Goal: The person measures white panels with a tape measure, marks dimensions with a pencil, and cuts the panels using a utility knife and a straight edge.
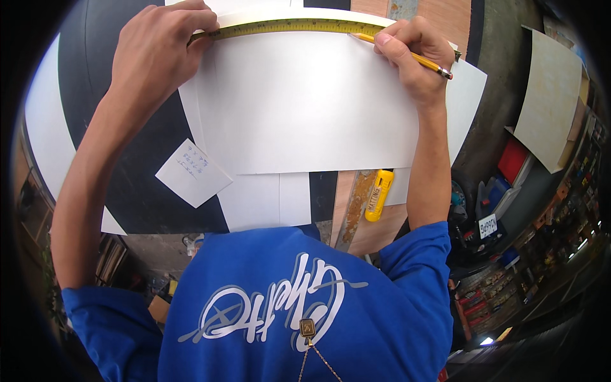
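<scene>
A large white sheet (312, 105) lies across the table in front of me. Along its far edge stretches a yellow tape measure (293, 27), bowed by the lens. My left hand (162, 41) pinches the tape's left end between thumb and fingers. At the other end my right hand (417, 54) is closed on a yellow pencil (431, 65), whose tip points left and touches or nearly touches the sheet just below the tape. The right hand's fingers also lie over the tape's right part; a dark bit shows beyond them.
A handwritten note (193, 173) and a yellow utility knife (379, 195) lie on the near side. More white sheets (261, 197) rest under and beside the large one, over a black surface (140, 204). At the right stand a leaning pale board (547, 95) and cluttered shelves (509, 293).
</scene>
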Motion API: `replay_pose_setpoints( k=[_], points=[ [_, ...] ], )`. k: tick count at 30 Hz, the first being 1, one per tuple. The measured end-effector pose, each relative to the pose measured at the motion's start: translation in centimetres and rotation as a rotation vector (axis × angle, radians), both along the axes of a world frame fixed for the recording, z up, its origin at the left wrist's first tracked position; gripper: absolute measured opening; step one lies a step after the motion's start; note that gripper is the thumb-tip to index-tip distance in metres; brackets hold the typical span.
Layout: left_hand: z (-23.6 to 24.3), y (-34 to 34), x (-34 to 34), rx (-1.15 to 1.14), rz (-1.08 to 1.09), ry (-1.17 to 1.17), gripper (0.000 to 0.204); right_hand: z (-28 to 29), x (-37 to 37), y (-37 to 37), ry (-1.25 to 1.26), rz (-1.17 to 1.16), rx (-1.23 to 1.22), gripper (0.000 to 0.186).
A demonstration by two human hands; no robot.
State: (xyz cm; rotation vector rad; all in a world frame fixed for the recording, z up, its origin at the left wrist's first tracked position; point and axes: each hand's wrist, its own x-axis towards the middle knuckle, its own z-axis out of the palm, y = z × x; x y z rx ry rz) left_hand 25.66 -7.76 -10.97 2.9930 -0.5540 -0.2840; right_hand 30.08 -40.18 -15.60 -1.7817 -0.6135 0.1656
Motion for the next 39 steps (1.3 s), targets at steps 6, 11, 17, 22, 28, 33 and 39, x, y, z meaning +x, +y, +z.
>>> replay_pose_setpoints(
  k=[6, 11, 17, 22, 28, 33, 39],
  points=[
    [-0.1, -0.3, -0.2, -0.080, 0.010, -0.089, 0.009, 1.1, 0.5, -2.7, 0.177, -0.049, 0.398, 0.051],
    [0.9, -0.7, 0.0, -0.058, 0.037, -0.025, 0.010, 2.3, -0.7, -4.8, -0.236, -0.345, -0.226, 0.011],
    [1.3, -1.0, 0.0, -0.072, 0.073, -0.003, 0.009, 2.0, -1.1, -5.2, -0.616, -0.427, -0.614, 0.014],
    [2.1, -0.9, 0.3, -0.058, 0.036, 0.037, 0.009, 2.6, -1.7, -4.9, -0.603, -0.460, -0.638, 0.013],
    [5.6, -2.1, -2.3, -0.125, -0.021, 0.050, 0.008, 7.2, -6.7, -6.0, -0.344, -0.530, -0.535, 0.011],
    [5.8, -3.0, -7.4, -0.163, -0.057, 0.193, 0.007, 7.1, -14.6, -8.2, -0.047, -0.704, -0.469, 0.011],
    [4.5, -4.2, -11.5, -0.179, -0.061, 0.192, 0.006, 5.8, -17.8, -8.7, 0.079, -0.783, -0.382, 0.009]
  ],
)
